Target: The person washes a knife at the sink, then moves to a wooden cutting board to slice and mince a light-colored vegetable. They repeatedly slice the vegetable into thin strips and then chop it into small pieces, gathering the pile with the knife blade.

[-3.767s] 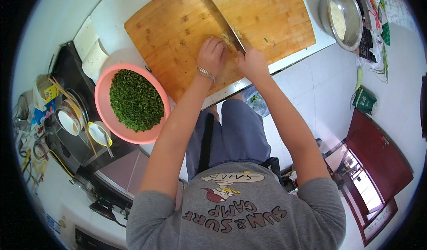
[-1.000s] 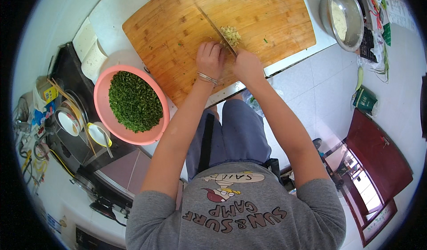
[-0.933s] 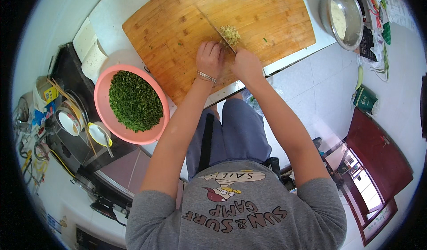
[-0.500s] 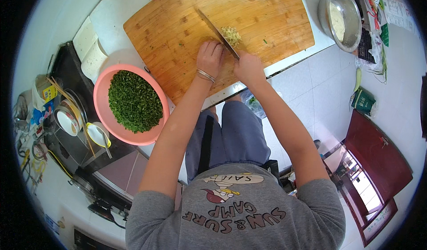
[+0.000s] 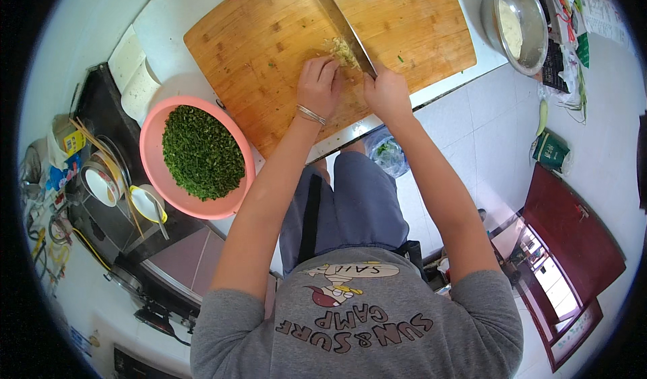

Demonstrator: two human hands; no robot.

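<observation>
Right fingers (image 5: 381, 82) clasp the broad steel knife (image 5: 345, 30); pale-yellow mince (image 5: 342, 51) lies between it and left fingers (image 5: 315, 70) (together; pinch unclear).

1. a gray t-shirt (image 5: 397, 359) with short, loose sleeves (image 5: 229, 322).
2. on its front — a cartoon picture (image 5: 325, 297) in dark red, white and yellow, with big dark letters (image 5: 367, 337) by it.
3. blue-gray shorts (image 5: 371, 207) — a flat black strap (image 5: 311, 217) lies over their left side.
4. thin, shiny silver bracelets (image 5: 311, 115) on the left wrist (image 5: 316, 105).
</observation>
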